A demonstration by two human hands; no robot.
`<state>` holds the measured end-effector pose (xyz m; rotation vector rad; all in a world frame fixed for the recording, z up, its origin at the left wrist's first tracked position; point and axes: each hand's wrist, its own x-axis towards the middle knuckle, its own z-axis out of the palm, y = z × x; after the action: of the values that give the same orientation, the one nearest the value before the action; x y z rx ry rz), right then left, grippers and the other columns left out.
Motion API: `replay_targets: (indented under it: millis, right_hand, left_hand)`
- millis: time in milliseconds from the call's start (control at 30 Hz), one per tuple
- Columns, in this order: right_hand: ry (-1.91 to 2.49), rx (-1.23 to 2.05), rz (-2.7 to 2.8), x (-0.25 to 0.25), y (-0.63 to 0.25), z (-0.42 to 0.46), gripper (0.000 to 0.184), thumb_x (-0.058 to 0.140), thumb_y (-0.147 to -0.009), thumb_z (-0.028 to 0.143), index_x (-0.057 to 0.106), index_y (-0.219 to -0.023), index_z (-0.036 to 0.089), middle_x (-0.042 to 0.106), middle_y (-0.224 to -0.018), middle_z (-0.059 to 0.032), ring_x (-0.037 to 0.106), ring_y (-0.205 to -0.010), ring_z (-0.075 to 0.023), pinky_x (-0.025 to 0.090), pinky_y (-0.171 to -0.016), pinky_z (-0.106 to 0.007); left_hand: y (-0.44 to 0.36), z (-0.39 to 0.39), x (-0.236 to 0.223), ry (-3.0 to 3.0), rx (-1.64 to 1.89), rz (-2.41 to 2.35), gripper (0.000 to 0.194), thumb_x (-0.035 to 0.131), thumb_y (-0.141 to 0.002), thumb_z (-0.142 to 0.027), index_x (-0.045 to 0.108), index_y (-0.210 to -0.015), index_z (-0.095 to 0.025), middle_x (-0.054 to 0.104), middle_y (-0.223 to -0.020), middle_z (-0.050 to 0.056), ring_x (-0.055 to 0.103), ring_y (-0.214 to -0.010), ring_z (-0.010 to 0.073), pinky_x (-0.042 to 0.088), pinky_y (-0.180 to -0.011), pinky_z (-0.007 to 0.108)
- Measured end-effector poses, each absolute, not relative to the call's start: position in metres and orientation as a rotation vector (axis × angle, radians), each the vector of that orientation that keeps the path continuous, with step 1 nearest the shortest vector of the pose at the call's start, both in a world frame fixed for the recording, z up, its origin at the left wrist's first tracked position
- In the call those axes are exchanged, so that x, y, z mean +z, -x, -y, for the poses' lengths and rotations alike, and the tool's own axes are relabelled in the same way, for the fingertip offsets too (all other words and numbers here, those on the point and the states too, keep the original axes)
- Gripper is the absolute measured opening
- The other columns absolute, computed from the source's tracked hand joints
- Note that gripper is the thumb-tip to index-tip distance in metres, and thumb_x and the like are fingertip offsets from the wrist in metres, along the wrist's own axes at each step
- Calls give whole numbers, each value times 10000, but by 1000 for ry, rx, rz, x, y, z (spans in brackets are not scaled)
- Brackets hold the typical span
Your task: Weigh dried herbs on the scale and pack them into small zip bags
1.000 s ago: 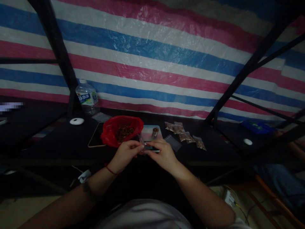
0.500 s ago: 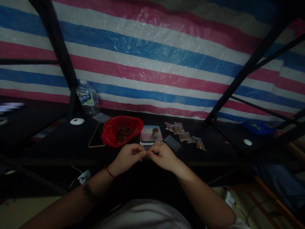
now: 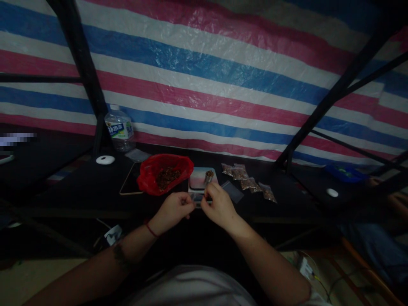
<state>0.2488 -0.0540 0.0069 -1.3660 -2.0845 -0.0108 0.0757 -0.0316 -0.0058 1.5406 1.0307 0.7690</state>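
Observation:
My left hand is closed in a pinch on a small clear plastic bag in front of the scale. My right hand is at the scale's front right corner, with its fingers curled and a gap between thumb and forefinger. Just beyond its knuckles, a small metal cup filled with brown dried bits stands on the digital scale. Whether the fingers touch the cup, I cannot tell. A red plastic bag, opened like a bowl, holds more brown bits to the left.
Several filled clear packets lie at the right beside a flat clear bag. At left are a tablet-like device, a white oval object and a plastic bottle. Dark metal posts frame the black table.
My right hand has come away from my left and moved slightly right and up towards the cup. The left keeps its pinch. The view has shifted a little.

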Motion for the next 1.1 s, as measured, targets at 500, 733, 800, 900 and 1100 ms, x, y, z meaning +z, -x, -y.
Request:
replay_targets:
  millis: [500,733,800,900,1100]
  right_hand:
    - [1162,297,2276,5,-250,53,313,523,-810,22,734,-975,185,708,-1053,-70,660,-974,-171,512,-870,-268]
    - [1217,678,1989,6,-245,53,236,629,-718,47,734,-883,180,699,-816,-20,622,-715,-141,479,-665,-240]
    - [1202,743,2002,6,-244,54,224,671,-691,65,729,-877,175,672,-759,-2,580,-651,-123,443,-604,-222]
    - [1189,760,2033,5,-244,54,207,745,-647,112,725,-845,172,643,-717,10,544,-623,-115,410,-575,-215]
    - [1100,783,1929,-1,-242,51,138,659,-755,111,737,-830,196,680,-826,-15,607,-753,-130,454,-699,-233]
  left_hand:
    - [-69,35,-1,-1868,806,-993,255,594,-780,-405,627,-742,-155,636,-650,24,602,-604,157,459,-568,261]
    - [-59,35,3,-2686,938,-921,811,765,-636,-474,456,-1321,-170,561,-1276,138,498,-1194,312,348,-1053,487]
    - [-58,32,0,-2724,892,-934,762,727,-688,-466,441,-1324,-160,578,-1240,132,515,-1167,295,335,-1065,485]
    - [-56,29,-1,-2724,841,-900,674,707,-705,-463,482,-1271,-175,596,-1170,106,533,-1115,270,357,-1046,458]
    - [-57,34,10,-2665,803,-916,446,688,-721,-387,547,-1096,-193,601,-1098,77,542,-1077,250,401,-985,414]
